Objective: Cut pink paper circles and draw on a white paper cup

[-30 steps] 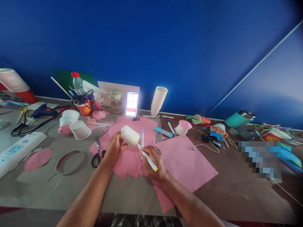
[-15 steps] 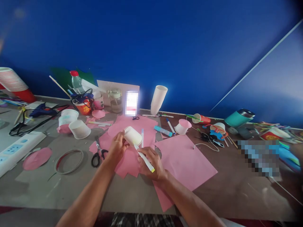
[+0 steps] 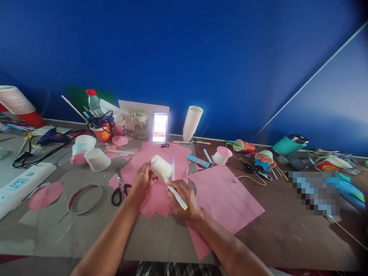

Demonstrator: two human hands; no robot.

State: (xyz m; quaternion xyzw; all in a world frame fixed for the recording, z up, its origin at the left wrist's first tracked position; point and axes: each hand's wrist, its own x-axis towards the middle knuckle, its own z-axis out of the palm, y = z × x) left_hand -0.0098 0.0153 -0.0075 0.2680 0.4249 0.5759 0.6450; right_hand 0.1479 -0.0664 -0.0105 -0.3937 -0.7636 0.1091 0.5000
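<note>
- Little has shifted since the earlier frames: both hands stay at centre frame.
- Right hand [image 3: 184, 199] grips a white marker [image 3: 175, 192], tip seemingly touching the cup.
- Left hand [image 3: 143, 183] clasps a tilted paper cup [image 3: 160, 167] above pink paper [image 3: 227, 199].
- Scissors [image 3: 120, 188] lie left; stacked cups [image 3: 192, 122] stand farther back.

Left hand [image 3: 141, 183] grips white paper cup [image 3: 160, 166], tilted on side, above pink paper sheets [image 3: 227, 199]. Right hand [image 3: 184, 199] holds white marker [image 3: 175, 193], yellow end toward wrist, tip touching cup. Black-handled scissors [image 3: 120, 189] just left of left hand. White cup stack [image 3: 192, 122] near blue wall [image 3: 184, 57].
</note>
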